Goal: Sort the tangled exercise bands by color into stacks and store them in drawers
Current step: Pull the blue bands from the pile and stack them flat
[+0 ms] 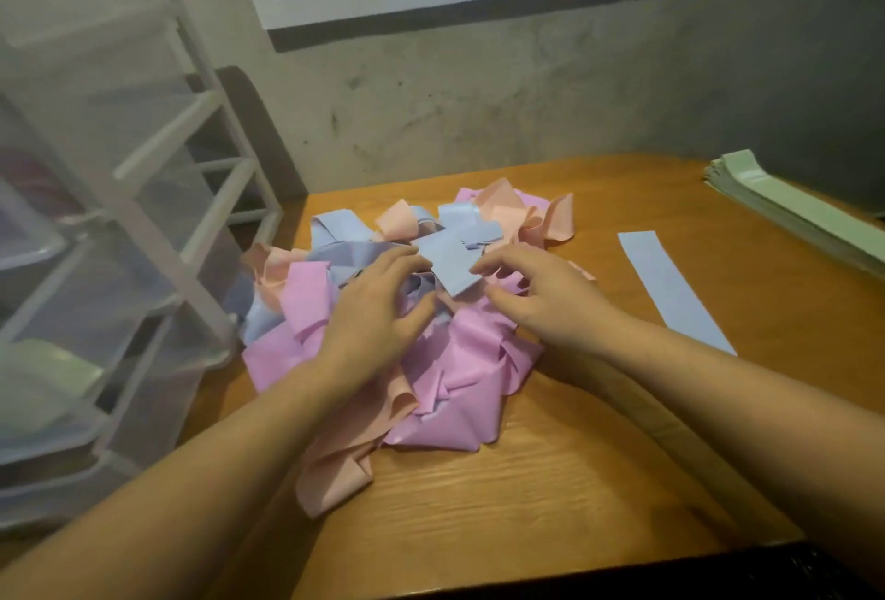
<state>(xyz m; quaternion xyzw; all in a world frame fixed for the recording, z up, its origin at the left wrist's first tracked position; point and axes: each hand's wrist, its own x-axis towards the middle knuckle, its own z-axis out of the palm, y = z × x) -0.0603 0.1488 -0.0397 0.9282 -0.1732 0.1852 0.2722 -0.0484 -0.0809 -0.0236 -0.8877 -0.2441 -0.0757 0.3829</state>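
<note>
A tangled heap of exercise bands in pink, peach and pale blue lies in the middle of the wooden table. Both of my hands are on top of the heap. My left hand rests on it with curled fingers at a blue band's end. My right hand touches the same blue end from the right with its fingertips. Whether either hand pinches the band is not plain. One blue band lies flat and straight to the right of the heap. A neat stack of green bands sits at the far right.
A white drawer unit with clear plastic drawers stands at the table's left; a lower drawer holds something pale green. A grey wall runs behind the table. The table's front edge is close to my body.
</note>
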